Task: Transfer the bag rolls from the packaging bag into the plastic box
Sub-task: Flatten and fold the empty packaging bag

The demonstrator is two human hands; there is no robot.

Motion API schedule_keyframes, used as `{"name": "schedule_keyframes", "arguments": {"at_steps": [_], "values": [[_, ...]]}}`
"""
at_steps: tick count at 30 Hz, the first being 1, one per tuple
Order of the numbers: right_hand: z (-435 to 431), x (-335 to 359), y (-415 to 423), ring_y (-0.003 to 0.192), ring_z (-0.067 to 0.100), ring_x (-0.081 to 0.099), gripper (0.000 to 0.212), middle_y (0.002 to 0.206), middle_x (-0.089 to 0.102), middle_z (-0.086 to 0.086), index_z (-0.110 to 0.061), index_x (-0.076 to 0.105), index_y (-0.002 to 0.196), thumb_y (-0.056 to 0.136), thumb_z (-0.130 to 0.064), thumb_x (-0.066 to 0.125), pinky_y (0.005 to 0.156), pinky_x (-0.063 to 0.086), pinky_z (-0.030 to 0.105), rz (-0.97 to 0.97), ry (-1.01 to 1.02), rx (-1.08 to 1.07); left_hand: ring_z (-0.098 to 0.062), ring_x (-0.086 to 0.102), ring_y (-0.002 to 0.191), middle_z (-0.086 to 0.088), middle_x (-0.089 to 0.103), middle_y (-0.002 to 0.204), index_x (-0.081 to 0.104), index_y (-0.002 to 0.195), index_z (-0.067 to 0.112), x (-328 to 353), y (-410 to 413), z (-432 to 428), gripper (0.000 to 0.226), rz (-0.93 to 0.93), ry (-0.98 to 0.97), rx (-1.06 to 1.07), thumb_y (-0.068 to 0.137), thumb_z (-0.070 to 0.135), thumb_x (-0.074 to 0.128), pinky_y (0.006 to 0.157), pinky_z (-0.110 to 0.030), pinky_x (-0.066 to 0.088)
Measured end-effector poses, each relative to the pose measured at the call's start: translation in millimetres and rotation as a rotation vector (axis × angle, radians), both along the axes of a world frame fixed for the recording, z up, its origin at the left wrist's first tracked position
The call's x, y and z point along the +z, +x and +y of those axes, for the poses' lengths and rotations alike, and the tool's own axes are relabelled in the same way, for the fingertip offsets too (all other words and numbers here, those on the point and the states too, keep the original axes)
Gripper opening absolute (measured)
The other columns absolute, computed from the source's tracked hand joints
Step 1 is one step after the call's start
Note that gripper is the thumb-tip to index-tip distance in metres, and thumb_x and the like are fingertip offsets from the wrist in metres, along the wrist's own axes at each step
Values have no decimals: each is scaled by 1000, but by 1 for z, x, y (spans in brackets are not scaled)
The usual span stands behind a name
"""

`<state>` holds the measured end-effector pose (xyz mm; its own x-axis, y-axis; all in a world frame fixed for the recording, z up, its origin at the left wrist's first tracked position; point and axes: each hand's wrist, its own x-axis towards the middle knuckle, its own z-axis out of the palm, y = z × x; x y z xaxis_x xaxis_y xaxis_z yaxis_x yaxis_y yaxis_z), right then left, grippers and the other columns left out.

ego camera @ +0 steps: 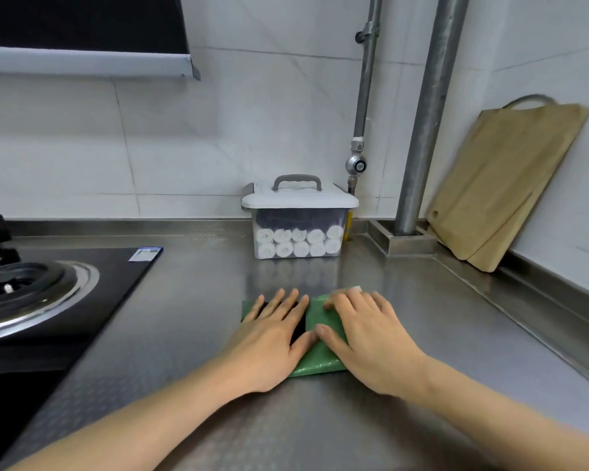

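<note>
The left hand (269,341) and right hand (371,341) lie flat and released on the green packaging bag (318,361) on the counter (198,300), the lidded plastic box (300,212) behind holding white bag rolls (300,243); a roll left in the flattened bag could be overlooked.

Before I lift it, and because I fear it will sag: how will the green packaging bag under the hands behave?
Probably floppy: the green packaging bag lies pressed flat under the left hand and right hand, like thin film. Likely light, since it looks nearly flat. It may slide easily on the shiny steel counter.
</note>
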<state>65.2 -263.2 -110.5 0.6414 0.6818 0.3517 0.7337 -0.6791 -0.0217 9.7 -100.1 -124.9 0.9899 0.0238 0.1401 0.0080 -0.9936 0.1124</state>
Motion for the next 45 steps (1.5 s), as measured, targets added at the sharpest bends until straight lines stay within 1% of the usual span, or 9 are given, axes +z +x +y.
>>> {"name": "schedule_keyframes", "arguments": {"at_steps": [3, 5, 22, 28, 32, 35, 38, 41, 45], "values": [[14, 3, -1, 147, 10, -1, 106, 159, 10, -5, -20, 21, 150, 65, -71, -17, 119, -4, 32, 109, -99, 1, -8, -9, 145, 8, -4, 159, -1, 150, 26, -2, 2, 2, 59, 8, 3, -12, 98, 47, 17, 118, -30, -7], [17, 0, 3, 147, 9, -7, 106, 160, 4, -4, -19, 14, 152, 63, -67, -17, 119, -7, 31, 169, -108, 11, -8, -8, 145, 8, -4, 159, -1, 150, 28, -2, 3, 3, 58, 11, -5, -13, 98, 46, 17, 118, -31, -7], [16, -8, 5, 146, 6, -3, 98, 160, 5, -4, -18, 8, 152, 70, -66, -13, 118, -7, 28, 215, -136, -2, -9, -7, 146, 7, -6, 159, -4, 150, 27, 2, 4, 3, 58, 91, -1, -18, 98, 45, 15, 118, -31, -7], [15, -13, 9, 147, 6, -1, 121, 159, 7, -4, -18, 11, 152, 55, -75, -33, 119, -6, 29, 217, -124, 9, -8, -8, 145, 7, -5, 159, -2, 150, 26, 1, 3, 2, 60, 47, -22, -6, 97, 46, 18, 118, -30, -8], [14, -10, 6, 146, 5, -1, 104, 159, 7, -5, -18, 13, 152, 66, -71, -13, 119, -6, 28, 292, -64, 15, -9, -6, 146, 3, -2, 159, 5, 151, 21, 7, 0, 4, 62, 22, -128, -11, 98, 44, 28, 117, -25, -8], [14, -10, 4, 146, 4, -1, 100, 159, 9, -7, -21, 15, 152, 69, -71, -6, 120, -5, 27, 317, -24, 11, -13, 8, 145, 1, 10, 158, 15, 149, 19, 16, -7, 14, 62, -56, -305, 114, 96, 45, 33, 118, -29, 8], [13, -10, 4, 146, 3, 0, 98, 159, 9, -8, -23, 16, 152, 68, -71, -5, 120, -3, 28, 341, 19, 2, -22, 28, 136, -8, 33, 144, 32, 142, 13, 23, -12, 33, 61, -64, -215, 337, 94, 51, 32, 107, -35, 29], [12, -10, 3, 146, 3, 0, 98, 159, 10, -8, -24, 16, 151, 69, -72, -5, 120, -4, 27, 336, 33, 5, -25, 42, 119, -9, 48, 122, 51, 119, 12, 27, -12, 46, 57, 7, -108, 436, 92, 57, 30, 91, -35, 38], [13, -10, 3, 146, 3, -1, 98, 159, 9, -9, -24, 16, 152, 69, -72, -5, 120, -4, 27, 332, 32, 2, -26, 58, 84, -13, 65, 95, 62, 92, 4, 28, -10, 49, 57, 62, -321, 428, 90, 57, 41, 69, -30, 38]]}}
